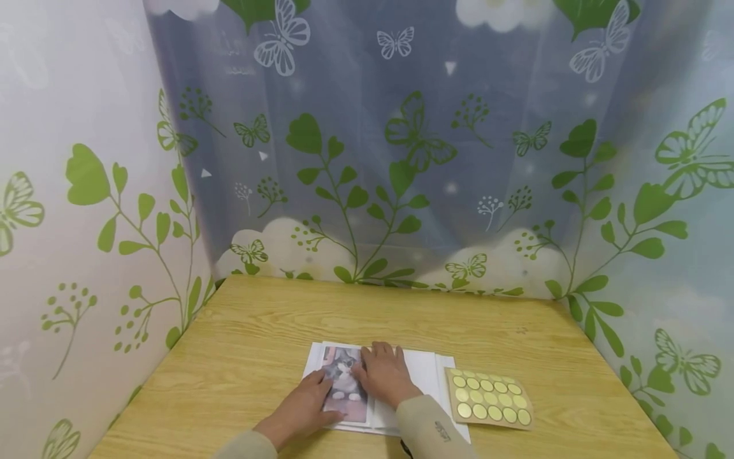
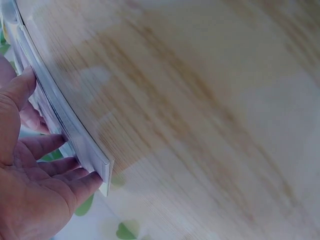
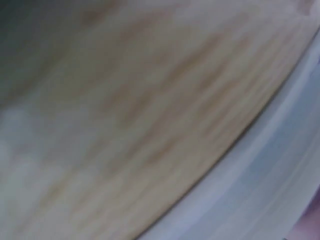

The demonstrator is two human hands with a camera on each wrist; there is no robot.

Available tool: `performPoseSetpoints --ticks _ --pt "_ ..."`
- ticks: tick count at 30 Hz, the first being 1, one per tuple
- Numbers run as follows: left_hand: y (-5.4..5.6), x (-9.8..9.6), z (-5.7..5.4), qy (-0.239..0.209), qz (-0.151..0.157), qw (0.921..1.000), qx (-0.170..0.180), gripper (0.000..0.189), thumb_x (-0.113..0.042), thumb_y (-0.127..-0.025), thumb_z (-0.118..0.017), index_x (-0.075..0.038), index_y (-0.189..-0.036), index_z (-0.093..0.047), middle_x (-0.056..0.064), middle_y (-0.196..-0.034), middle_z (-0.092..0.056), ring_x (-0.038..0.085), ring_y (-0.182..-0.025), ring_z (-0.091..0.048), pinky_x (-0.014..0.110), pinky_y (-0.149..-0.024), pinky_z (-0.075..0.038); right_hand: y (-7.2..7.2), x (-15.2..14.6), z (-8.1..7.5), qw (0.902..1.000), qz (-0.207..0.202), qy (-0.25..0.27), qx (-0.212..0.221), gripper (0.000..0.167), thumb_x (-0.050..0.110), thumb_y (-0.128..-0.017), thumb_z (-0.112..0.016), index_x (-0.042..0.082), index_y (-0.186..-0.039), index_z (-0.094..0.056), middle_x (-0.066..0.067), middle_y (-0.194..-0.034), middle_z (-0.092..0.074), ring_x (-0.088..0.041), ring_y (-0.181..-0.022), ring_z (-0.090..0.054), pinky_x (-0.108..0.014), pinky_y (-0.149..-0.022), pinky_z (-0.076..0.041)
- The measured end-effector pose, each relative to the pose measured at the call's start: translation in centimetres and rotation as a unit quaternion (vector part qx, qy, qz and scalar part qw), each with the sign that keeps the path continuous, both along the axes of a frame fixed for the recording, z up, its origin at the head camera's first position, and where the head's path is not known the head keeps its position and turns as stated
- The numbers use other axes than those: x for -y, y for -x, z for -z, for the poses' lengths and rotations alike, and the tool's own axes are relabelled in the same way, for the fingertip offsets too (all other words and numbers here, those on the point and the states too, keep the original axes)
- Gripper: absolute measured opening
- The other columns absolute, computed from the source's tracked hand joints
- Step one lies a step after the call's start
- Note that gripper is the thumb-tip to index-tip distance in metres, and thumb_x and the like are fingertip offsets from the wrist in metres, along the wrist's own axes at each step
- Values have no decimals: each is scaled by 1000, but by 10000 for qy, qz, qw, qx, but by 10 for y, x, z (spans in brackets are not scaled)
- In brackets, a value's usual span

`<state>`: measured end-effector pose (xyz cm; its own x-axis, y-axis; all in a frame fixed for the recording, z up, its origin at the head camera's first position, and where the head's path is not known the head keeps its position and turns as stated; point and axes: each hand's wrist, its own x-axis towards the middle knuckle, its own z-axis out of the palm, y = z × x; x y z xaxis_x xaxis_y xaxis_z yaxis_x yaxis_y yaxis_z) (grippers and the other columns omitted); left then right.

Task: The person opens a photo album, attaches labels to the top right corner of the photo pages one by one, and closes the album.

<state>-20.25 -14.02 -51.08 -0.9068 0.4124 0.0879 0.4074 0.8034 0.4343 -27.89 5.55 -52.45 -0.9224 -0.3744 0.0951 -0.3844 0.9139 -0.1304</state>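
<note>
An open white booklet or album (image 1: pixel 421 364) lies flat near the front of the wooden table. On its left page is a picture of a grey-and-white cat (image 1: pixel 350 411). My left hand (image 1: pixel 304 408) rests along the left side of the picture, its thumb near the lower edge. In the left wrist view, the left hand's (image 2: pixel 35 185) extended fingers touch the rim of the booklet (image 2: pixel 92 150). The right hand (image 1: pixel 387 373) lies on the picture's right side and the page beside it, fingers pointing away. Only a blurred white page edge (image 3: pixel 255 175) shows in the right wrist view.
A sheet of round gold stickers (image 1: pixel 490 398) lies to the right of the booklet, close against its edge. The wooden table (image 1: pixel 258 331) extends behind and to both sides. Curtains (image 1: pixel 367 191) printed with leaves and butterflies surround it.
</note>
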Motion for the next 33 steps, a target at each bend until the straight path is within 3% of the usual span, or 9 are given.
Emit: performPoseSetpoints --ticks 7,22,33 --pt "-1 -1 0 4 10 10000 -80 74 -38 -84 -78 15 -131 -53 35 -139 -44 49 -130 -42 58 -108 -36 -8 5 -6 9996 -121 -215 105 65 57 -100 -43 11 -146 -49 -19 -151 -41 -35 -140 -36 -63 -114 -20" --pt "2 -1 4 -15 4 10000 -62 74 -37 -84 -78 15 -130 -54 36 -140 -43 49 -131 -41 58 -108 -35 -15 3 -5 9981 -186 -567 -149 66 57 -99 -46 12 -146 -49 -16 -149 -44 -33 -138 -39 -61 -114 -23" --pt "1 -1 0 11 0 10000 -48 73 -36 -83 -79 16 -129 -54 36 -138 -44 50 -130 -42 58 -108 -36 -20 -4 -3 9988 -270 -311 -251 62 53 -99 -50 10 -145 -50 -17 -145 -48 -34 -136 -42 -63 -112 -26"
